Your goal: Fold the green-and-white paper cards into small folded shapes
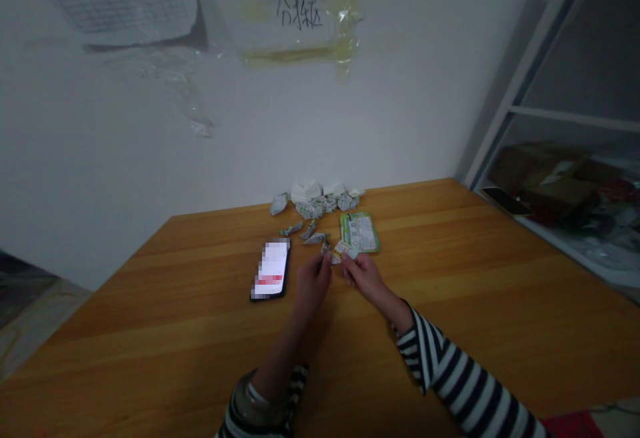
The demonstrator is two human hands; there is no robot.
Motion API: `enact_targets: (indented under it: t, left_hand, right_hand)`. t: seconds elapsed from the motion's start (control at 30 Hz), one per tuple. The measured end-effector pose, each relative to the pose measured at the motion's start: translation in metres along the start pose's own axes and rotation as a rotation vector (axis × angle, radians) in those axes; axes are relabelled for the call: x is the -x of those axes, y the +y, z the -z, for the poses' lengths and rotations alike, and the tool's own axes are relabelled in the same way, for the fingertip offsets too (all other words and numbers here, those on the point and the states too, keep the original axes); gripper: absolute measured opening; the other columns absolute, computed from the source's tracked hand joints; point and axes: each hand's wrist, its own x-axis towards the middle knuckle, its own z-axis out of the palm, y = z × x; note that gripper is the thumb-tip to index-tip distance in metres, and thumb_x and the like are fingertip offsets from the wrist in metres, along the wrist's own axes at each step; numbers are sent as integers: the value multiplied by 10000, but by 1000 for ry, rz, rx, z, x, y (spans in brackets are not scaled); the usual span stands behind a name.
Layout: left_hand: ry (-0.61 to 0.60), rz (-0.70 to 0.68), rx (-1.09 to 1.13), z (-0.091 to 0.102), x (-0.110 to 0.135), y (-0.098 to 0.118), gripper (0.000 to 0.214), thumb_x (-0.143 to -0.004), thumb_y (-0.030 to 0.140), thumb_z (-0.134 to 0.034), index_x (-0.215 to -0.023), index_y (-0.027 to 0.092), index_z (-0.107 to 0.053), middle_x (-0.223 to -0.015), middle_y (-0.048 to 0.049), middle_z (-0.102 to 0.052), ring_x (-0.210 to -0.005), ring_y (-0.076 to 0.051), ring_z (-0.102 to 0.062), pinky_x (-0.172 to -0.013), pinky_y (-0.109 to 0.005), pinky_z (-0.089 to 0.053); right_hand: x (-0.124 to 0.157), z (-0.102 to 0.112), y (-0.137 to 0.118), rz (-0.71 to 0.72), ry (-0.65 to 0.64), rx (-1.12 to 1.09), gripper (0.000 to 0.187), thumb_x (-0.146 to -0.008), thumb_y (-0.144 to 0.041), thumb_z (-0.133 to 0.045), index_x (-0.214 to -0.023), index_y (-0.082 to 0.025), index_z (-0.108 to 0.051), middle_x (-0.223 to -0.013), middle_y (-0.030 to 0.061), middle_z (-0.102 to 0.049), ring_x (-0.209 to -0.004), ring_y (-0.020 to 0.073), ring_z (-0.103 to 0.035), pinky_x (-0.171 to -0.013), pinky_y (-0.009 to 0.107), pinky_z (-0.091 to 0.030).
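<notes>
Both of my hands meet over the middle of the wooden table. Between them is a small white printed packet with orange and green marks. My right hand is closed on its lower edge, thumb and fingers pinched. My left hand is closed too, its fingertips at the packet's left end; a small crumpled wrapper shows just above them. Behind the packet lies a flat green-and-white pouch, partly covered by it. Several twisted wrappers are scattered just beyond my left hand.
A phone with a lit screen lies left of my left hand. Crumpled white tissue and balled wrappers sit against the wall at the table's back. To the right, a shelf holds cardboard boxes and a dark flat object.
</notes>
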Motion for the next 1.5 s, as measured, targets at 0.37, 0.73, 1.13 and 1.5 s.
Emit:
enact_targets:
  t: [0.37, 0.73, 1.13, 1.5]
  left_hand:
    - [-3, -34, -15, -7, 4, 1, 364, -851, 426, -501, -585, 178, -506, -484, 41, -442, -461, -108, -404, -459, -220, -271]
    - [-4, 39, 17, -4, 3, 0, 413, -866, 492, -471, -604, 174, -503, -449, 37, -485, -399, -106, -455, -428, -206, -333]
    - [-174, 62, 53, 19, -15, -19, 360, -729, 475, -668, -626, 131, -643, -556, 6, -590, -533, -123, -528, -513, -215, -402]
    - [-366, 344, 513, 29, -9, -2, 380, -588, 324, -825, -905, 142, -724, -793, -51, -732, -692, -172, -667, -679, -280, -524]
  right_hand:
    - [4, -9, 6, -60, 24, -131, 412, -748, -546, -648, -581, -193, -515, -407, -68, -439, -346, 71, -353, -363, 210, -233]
    - [1, -3, 2, -1, 52, -65, 508, -796, -619, -542, -538, -188, -466, -407, -57, -410, -362, 67, -340, -371, 211, -215]
    - [-7, 20, 7, -66, -230, 18, 387, -747, -532, -661, -644, -160, -626, -555, 3, -659, -469, 120, -584, -466, 215, -444]
    - [-7, 26, -1, -139, -151, -147, 235, -661, -353, -759, -718, -153, -647, -612, 24, -710, -494, 117, -622, -488, 206, -475]
